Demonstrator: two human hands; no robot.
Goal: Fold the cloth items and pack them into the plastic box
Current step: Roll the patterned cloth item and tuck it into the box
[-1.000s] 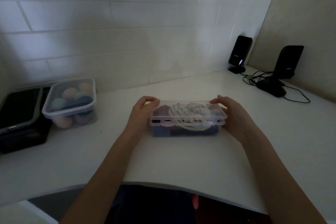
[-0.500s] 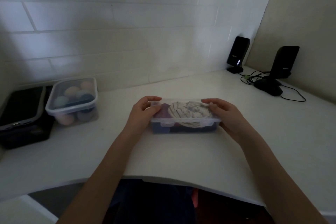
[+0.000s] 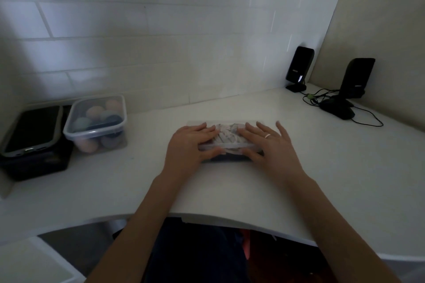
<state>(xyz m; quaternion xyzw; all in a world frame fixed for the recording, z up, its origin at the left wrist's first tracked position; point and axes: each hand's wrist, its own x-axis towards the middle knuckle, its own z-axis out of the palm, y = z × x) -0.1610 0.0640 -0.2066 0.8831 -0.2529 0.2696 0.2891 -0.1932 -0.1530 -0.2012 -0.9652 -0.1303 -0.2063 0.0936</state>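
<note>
In the head view, the plastic box [image 3: 230,148] lies dead ahead at 12 o'clock on the white desk [image 3: 230,186], long axis running 9 to 3, equally near both hands. The left hand [image 3: 190,142] and right hand [image 3: 266,142] lie flat, fingers spread, pressing its clear lid [image 3: 227,145], gripping nothing. Inside shows striped cloth [image 3: 226,134] over dark cloth. At 10 o'clock, a lidded tub [image 3: 96,122] holds coloured balls.

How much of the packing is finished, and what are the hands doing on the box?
Nearly finished. The striped cloth and darker cloth are already inside the plastic box, and its clear lid sits on top. Right now the left hand and right hand lie flat on the lid, seemingly pressing it shut. Whether it has clicked closed cannot be seen. No loose cloth shows on the desk.
</note>
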